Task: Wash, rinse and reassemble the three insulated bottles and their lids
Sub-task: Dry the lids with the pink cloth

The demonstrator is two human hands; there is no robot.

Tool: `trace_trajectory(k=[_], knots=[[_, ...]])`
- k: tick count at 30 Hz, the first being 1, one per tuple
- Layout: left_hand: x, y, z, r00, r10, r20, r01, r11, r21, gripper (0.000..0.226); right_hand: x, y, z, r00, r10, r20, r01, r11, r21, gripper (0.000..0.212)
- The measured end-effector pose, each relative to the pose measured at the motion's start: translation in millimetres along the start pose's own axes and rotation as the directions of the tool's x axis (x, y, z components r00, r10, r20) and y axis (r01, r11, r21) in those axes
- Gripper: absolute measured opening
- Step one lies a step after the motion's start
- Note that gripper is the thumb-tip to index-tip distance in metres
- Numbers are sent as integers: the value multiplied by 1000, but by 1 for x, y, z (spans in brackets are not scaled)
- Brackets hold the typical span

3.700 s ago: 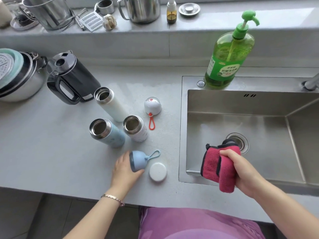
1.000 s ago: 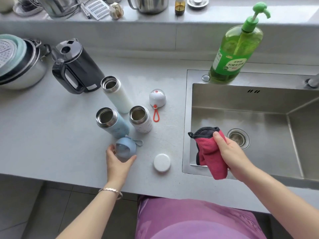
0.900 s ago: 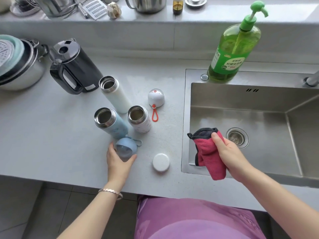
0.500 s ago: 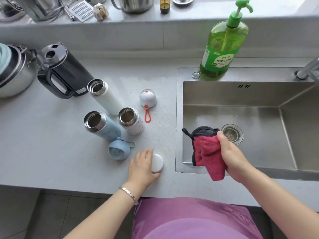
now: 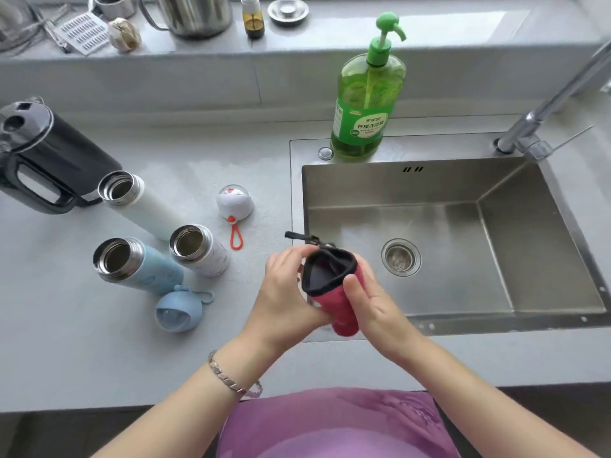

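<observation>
Both hands are together over the front-left corner of the stainless steel sink [image 5: 496,226]. Your left hand [image 5: 287,292] has its grip curled round the red cloth with a black lining [image 5: 340,309], and your right hand [image 5: 373,299] pinches the cloth's other side between thumb and fingers, so the black inside gapes open at the top. I can't tell whether anything is inside it.

Out on the grey worktop [image 5: 66,342], all three bottles stand open-mouthed in a cluster: the tall white steel bottle [image 5: 142,206] at the back, the pale blue steel bottle [image 5: 142,266] in front of it, and the short white steel bottle [image 5: 201,251] just beside that. The blue domed lid [image 5: 178,312] lies beside the blue bottle's base. The white domed lid with an orange loop [image 5: 234,203] sits apart, nearer the sink.
</observation>
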State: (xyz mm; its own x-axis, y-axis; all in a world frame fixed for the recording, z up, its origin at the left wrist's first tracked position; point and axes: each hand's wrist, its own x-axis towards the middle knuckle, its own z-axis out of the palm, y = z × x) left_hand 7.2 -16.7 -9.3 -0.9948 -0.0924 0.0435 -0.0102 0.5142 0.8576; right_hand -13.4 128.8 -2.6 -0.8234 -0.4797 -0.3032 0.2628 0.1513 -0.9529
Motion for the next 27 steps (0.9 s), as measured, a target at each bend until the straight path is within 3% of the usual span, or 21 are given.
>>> trace_trajectory(k=[4, 7, 9, 14, 17, 19, 22, 24, 27], knots=[[10, 6, 3, 963, 264, -47, -256, 957, 134, 65, 6, -6, 6, 987, -89, -131, 79, 994, -78, 59], [12, 11, 7, 952, 305, -35, -295, 940, 169, 65, 10, -12, 5, 937, -72, -342, 90, 995, 37, 33], [11, 13, 8, 958, 284, -47, -274, 950, 151, 61, 13, -18, 3, 910, -32, -414, 72, 994, 81, 12], [5, 9, 5, 984, 176, -3, -176, 984, 12, 57, 23, -21, -3, 884, 174, -435, -87, 973, 213, 26], [0, 5, -1, 1000, -19, -6, 19, 992, -123, 54, 18, -17, -10, 861, 314, -400, -151, 909, 388, 26], [0, 2, -4, 989, -144, -28, 136, 973, -184, 54, 11, -15, -12, 862, 300, -408, -110, 897, 428, 30], [1, 4, 0, 974, -226, -34, 212, 948, -239, 56, 0, -13, 3, 943, 163, -289, -67, 947, 315, 27], [1, 8, 2, 965, -263, -16, 245, 917, -314, 53, -1, -13, 11, 973, 91, -213, -33, 964, 263, 31], [-2, 10, -3, 976, -217, -7, 202, 921, -334, 54, 8, -18, 6, 962, 112, -250, -36, 957, 289, 28]])
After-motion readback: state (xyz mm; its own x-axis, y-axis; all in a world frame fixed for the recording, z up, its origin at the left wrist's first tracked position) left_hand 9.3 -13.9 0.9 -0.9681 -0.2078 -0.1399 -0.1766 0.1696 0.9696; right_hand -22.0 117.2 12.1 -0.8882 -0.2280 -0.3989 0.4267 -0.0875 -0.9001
